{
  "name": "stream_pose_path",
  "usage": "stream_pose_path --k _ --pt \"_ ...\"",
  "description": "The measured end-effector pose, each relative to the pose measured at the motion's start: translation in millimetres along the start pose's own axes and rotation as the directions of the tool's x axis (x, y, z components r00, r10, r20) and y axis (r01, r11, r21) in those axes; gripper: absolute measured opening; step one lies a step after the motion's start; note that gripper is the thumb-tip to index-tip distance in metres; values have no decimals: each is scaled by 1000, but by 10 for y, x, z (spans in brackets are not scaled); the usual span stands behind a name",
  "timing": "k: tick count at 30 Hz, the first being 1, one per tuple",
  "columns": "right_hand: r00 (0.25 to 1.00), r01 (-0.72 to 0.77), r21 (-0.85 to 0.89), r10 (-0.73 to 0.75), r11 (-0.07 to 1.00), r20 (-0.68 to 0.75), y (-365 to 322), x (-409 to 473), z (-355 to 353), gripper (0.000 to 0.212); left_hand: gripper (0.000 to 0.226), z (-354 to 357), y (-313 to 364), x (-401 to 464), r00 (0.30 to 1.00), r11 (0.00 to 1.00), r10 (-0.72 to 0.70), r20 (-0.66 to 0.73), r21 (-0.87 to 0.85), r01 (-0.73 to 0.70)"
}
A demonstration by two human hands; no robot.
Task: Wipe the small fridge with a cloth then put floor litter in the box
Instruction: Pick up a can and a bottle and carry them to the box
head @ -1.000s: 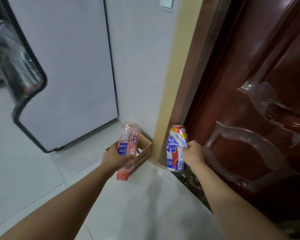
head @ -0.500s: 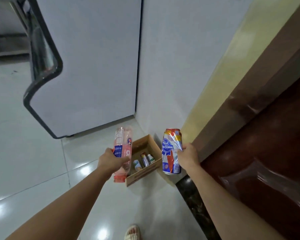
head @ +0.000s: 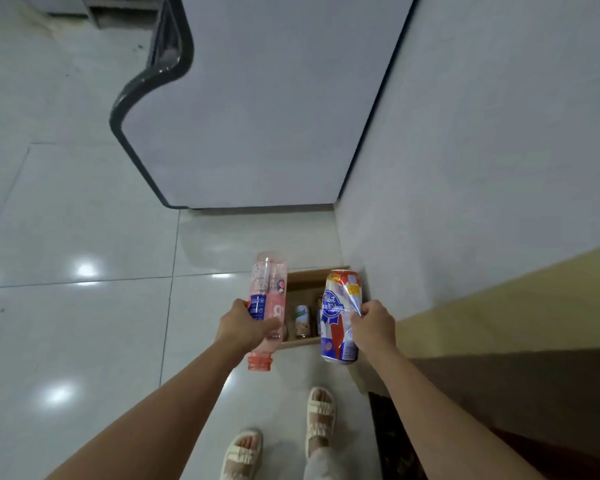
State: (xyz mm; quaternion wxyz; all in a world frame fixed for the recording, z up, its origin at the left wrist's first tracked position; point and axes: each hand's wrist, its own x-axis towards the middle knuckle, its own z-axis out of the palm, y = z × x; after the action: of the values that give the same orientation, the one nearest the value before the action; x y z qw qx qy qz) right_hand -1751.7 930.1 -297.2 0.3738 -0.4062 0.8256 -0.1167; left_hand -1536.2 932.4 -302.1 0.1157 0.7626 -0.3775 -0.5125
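Observation:
My left hand [head: 245,327] grips an empty pink plastic bottle [head: 269,289], held upside down with its orange neck pointing at the floor. My right hand [head: 373,325] holds a dented white, blue and red beer can [head: 336,313] upright. Both hang over a small cardboard box [head: 303,277] that stands on the floor against the wall. Inside the box lie a few small bottles and cans, partly hidden by what I hold. The small fridge [head: 257,109], pale grey with a dark door edge, stands just behind the box.
A white wall [head: 482,150] runs along the right, then a yellow door frame [head: 499,306] and a dark wooden door [head: 534,410]. Glossy white floor tiles [head: 84,323] spread to the left. My sandalled feet [head: 281,434] stand just before the box.
The view has tilted further down, so my feet now show and the box sits right under both hands. Bottle and can remain gripped as before.

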Motion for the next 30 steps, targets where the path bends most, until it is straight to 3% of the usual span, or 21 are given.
stream_pose_path --k 7,13,23,30 --pt "992 -40 -143 56 989 111 375 960 433 22 56 717 -183 582 992 990 -116 -50 -81 111" --pt "989 -100 -71 107 992 102 723 1776 997 23 72 1249 -460 1353 982 980 -189 -9 -68 188" --pt "986 -98 -17 99 995 135 1470 3191 2360 32 70 2216 -1185 3159 984 984 -176 35 17 176" --pt "983 -130 -30 133 991 127 1842 3766 3012 35 73 2784 -1594 3917 981 978 -193 10 82 191"
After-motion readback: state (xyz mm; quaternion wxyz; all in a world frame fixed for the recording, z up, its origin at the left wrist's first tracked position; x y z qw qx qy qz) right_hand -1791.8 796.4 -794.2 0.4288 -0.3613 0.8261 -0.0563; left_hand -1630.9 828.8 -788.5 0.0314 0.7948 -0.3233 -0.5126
